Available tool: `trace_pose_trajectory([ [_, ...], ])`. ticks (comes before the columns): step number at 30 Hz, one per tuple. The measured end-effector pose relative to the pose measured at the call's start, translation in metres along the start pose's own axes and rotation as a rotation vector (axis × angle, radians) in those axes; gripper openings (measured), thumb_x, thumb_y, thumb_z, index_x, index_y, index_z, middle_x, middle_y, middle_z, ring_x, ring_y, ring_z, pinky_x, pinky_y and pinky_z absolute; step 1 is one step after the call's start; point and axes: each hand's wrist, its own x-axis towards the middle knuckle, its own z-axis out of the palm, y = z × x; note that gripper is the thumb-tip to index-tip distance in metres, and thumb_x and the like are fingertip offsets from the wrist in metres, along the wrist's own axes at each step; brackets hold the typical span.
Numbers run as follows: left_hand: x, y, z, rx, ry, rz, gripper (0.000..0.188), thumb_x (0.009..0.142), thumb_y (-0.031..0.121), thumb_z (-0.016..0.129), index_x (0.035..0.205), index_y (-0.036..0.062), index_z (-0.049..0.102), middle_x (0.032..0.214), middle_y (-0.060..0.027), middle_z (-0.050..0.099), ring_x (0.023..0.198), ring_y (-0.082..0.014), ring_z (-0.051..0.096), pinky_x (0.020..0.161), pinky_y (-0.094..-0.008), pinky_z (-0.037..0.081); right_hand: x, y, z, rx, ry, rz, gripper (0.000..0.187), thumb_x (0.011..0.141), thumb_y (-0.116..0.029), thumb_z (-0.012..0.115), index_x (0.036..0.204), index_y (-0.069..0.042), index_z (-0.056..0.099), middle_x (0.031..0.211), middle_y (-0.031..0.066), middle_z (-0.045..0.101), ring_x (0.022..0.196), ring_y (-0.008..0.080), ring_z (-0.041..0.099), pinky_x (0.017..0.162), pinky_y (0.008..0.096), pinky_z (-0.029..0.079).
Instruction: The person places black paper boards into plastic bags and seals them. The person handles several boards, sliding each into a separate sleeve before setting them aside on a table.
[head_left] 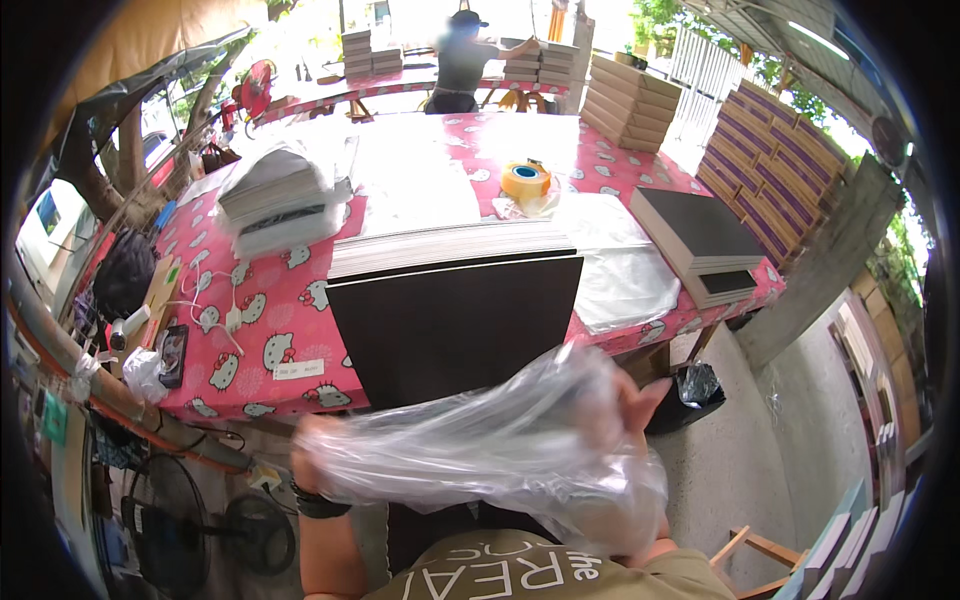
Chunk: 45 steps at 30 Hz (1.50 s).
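Observation:
A clear plastic bag (470, 435) is stretched sideways between my two hands, in front of my body at the table's near edge. My left hand (315, 455) is closed on one end of it. At the other end my right hand (628, 405) grips the film, its fingers partly blurred and covered by plastic. Just beyond the bag stands a thick stack of black-faced boards (455, 320), its pale edges facing up. To its right lies a pile of flat clear plastic bags (625, 270). A roll of yellow tape (526, 180) sits farther back.
On the pink patterned tablecloth (275, 350), a plastic-wrapped stack (280, 190) stands left and a dark-topped stack (690, 235) right. Cartons (770, 165) rise beyond. A person (460, 65) works at the far table. A lined bin (690, 395) and a black fan (165, 520) stand below.

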Motion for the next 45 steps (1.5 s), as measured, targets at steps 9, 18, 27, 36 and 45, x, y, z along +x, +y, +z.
trace_pose_trajectory([
  [9,0.064,0.028,0.047,0.135,0.45,-0.335,0.059,0.077,0.025,0.06,0.121,-0.0067,0.037,0.077,-0.0031,0.056,0.054,-0.0066,0.046,0.048,-0.0173,0.037,0.028,-0.029,0.004,0.327,0.618,-0.453,0.036,0.087,-0.02,0.037,0.106,0.008,0.048,0.09,0.0189,0.058,0.084,0.0294,0.056,0.078,0.0433,0.044],
  [18,0.061,0.035,0.032,0.522,0.24,-0.513,0.043,0.075,0.02,0.063,0.111,0.0,0.047,0.075,-0.0012,0.054,0.061,-0.0093,0.051,0.053,-0.0208,0.041,0.043,-0.031,0.004,0.189,0.479,-0.339,0.063,0.081,-0.042,0.052,0.125,0.0,0.033,0.084,0.008,0.059,0.07,0.0158,0.057,0.064,0.0317,0.047],
  [27,0.072,0.035,0.029,0.247,0.517,-0.238,0.051,0.075,0.031,0.061,0.112,-0.0002,0.046,0.088,-0.0055,0.054,0.063,-0.0069,0.05,0.054,-0.0191,0.04,0.035,-0.038,0.008,0.143,0.708,-0.166,0.028,0.079,-0.013,0.053,0.096,0.009,0.051,0.083,0.0191,0.059,0.068,0.0242,0.06,0.061,0.028,0.049],
  [36,0.142,0.045,0.032,1.381,0.573,0.105,0.05,0.065,0.002,0.053,0.115,0.0062,0.047,0.077,0.0014,0.05,0.063,-0.0054,0.045,0.054,-0.0175,0.037,0.082,-0.059,0.007,-1.223,0.801,-0.221,0.033,0.073,-0.003,0.055,0.106,-0.004,0.055,0.07,-0.0013,0.056,0.061,0.0072,0.046,0.064,0.022,0.04],
  [45,0.104,0.031,0.051,1.861,0.502,0.37,0.055,0.054,-0.009,0.06,0.105,0.0109,0.06,0.062,-0.0043,0.04,0.056,-0.0159,0.042,0.053,-0.0273,0.037,0.07,-0.054,0.018,-1.336,0.835,-0.253,0.017,0.07,-0.009,0.059,0.086,-0.004,0.059,0.061,-0.0008,0.05,0.055,0.0085,0.045,0.065,0.0243,0.037],
])
